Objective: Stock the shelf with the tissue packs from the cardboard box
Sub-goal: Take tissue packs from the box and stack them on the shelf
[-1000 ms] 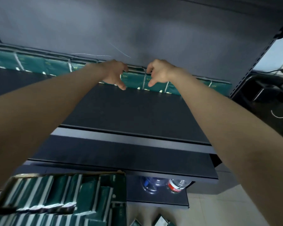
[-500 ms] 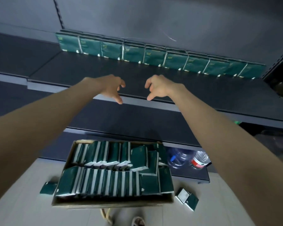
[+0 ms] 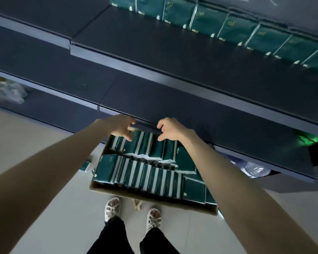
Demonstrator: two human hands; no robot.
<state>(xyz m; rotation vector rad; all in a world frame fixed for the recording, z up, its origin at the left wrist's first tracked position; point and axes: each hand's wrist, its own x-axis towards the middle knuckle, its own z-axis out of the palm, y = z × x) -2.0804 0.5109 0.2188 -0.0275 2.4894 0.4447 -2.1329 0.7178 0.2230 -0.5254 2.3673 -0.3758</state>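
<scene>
A cardboard box (image 3: 154,199) on the floor holds several dark green tissue packs (image 3: 145,176) standing in two rows. My left hand (image 3: 120,126) and my right hand (image 3: 170,130) hover just above the far row of packs, fingers loosely curled and spread, holding nothing. The gap between the hands is about one pack wide. On the upper shelf (image 3: 154,44) a row of several green tissue packs (image 3: 237,28) stands along the back wall.
Dark shelves step down toward me; the lowest shelf edge (image 3: 228,143) overhangs the box's far side. Water bottles (image 3: 253,168) lie under it at the right. A loose pack (image 3: 85,165) lies on the floor left of the box. My feet (image 3: 134,213) stand behind the box.
Both hands dropped from the shelf's back row down to the box on the floor, holding nothing. The view has tilted downward with them.
</scene>
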